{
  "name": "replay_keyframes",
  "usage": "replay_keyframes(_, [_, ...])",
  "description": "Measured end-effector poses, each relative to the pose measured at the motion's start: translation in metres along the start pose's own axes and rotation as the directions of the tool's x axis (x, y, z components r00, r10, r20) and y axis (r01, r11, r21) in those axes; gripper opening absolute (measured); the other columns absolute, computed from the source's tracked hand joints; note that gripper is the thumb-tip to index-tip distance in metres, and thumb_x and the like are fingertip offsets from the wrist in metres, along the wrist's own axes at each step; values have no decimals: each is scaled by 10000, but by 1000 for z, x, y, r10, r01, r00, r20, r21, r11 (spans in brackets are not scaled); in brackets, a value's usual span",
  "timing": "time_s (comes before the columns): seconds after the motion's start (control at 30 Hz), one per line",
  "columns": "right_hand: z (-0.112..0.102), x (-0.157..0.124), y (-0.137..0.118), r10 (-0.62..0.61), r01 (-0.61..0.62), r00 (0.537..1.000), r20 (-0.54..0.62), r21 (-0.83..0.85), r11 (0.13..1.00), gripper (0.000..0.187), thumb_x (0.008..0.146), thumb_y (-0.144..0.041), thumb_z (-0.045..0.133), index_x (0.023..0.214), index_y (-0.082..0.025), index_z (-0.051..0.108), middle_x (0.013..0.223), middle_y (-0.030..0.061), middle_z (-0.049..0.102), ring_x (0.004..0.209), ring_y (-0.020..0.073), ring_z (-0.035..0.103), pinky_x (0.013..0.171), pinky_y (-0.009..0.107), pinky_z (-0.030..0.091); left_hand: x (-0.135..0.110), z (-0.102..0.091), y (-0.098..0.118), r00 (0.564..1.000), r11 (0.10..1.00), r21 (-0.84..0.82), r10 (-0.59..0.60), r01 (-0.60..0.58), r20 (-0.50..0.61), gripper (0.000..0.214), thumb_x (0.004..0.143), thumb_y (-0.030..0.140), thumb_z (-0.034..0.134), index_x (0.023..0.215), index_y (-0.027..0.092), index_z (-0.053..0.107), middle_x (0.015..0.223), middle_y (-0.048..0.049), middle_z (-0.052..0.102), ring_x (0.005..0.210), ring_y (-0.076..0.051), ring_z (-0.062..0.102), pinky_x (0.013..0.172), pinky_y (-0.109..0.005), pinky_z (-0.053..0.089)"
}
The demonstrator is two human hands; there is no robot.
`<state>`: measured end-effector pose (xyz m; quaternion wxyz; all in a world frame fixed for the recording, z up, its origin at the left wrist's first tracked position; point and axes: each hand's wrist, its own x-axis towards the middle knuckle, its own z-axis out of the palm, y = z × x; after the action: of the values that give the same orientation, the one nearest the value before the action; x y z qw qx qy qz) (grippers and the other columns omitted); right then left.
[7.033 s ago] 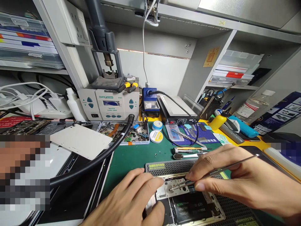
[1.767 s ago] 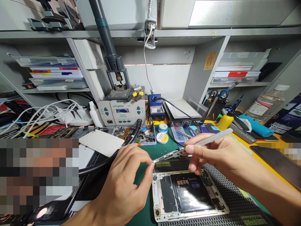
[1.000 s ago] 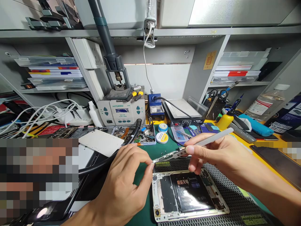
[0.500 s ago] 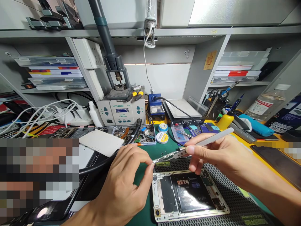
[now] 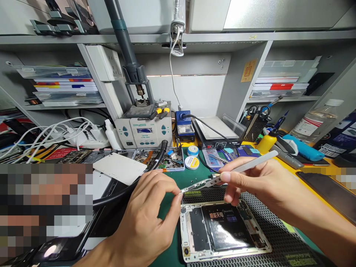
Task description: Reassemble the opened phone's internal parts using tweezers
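Observation:
My left hand (image 5: pixel 155 211) pinches the near tip of a thin, perforated metal strip (image 5: pixel 198 184) between thumb and forefinger. Closed around the strip's other end is my right hand (image 5: pixel 244 181), which also grips a flat grey stick (image 5: pixel 257 161) whose rounded end sticks out to the upper right. Whether strip and stick are separate pieces is hidden by the fingers. Below both hands lies an opened phone (image 5: pixel 196 231), its black battery (image 5: pixel 229 228) with orange lettering exposed and a camera lens at its lower left corner.
The phone rests on a black honeycomb mat (image 5: pixel 280 237) over a green work mat (image 5: pixel 167 237). A thick black hose (image 5: pixel 122 194) runs left of my hand from the rework station (image 5: pixel 147 135). Behind are a parts tray (image 5: pixel 174 161) and small round tins (image 5: pixel 191 162).

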<state>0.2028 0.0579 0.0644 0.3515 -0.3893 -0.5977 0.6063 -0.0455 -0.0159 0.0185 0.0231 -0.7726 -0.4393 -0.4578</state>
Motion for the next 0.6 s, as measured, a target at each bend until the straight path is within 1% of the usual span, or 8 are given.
replay_keyframes(0.13, [0, -1, 0, 4, -4, 1000, 8, -17, 1000, 218, 794, -386, 903, 820, -187, 819, 619, 59, 800, 547, 171, 736, 540, 217, 619, -1, -1, 0, 1000, 1000, -1, -2, 2, -1, 179, 950, 3, 567, 949, 182, 555, 901, 4, 598, 897, -121, 563, 1063, -370, 454])
replay_keyframes(0.33, [1, -1, -2, 7, -8, 1000, -14, -31, 999, 230, 792, -393, 904, 818, -182, 818, 626, 59, 802, 554, 175, 740, 553, 223, 623, -2, -2, 1, 1000, 1000, 1, 2, -2, -1, 179, 949, 8, 572, 949, 186, 553, 899, 6, 598, 900, -123, 567, 1061, -368, 454])
replay_keyframes(0.6, [0, 2, 0, -9, 9, 1000, -10, -14, 1000, 206, 796, -384, 902, 826, -197, 822, 631, 38, 795, 553, 168, 740, 541, 214, 615, -2, -1, 1, 1000, 1000, -1, -5, 5, 8, 173, 952, 11, 574, 949, 183, 555, 898, 5, 597, 893, -120, 562, 1053, -367, 460])
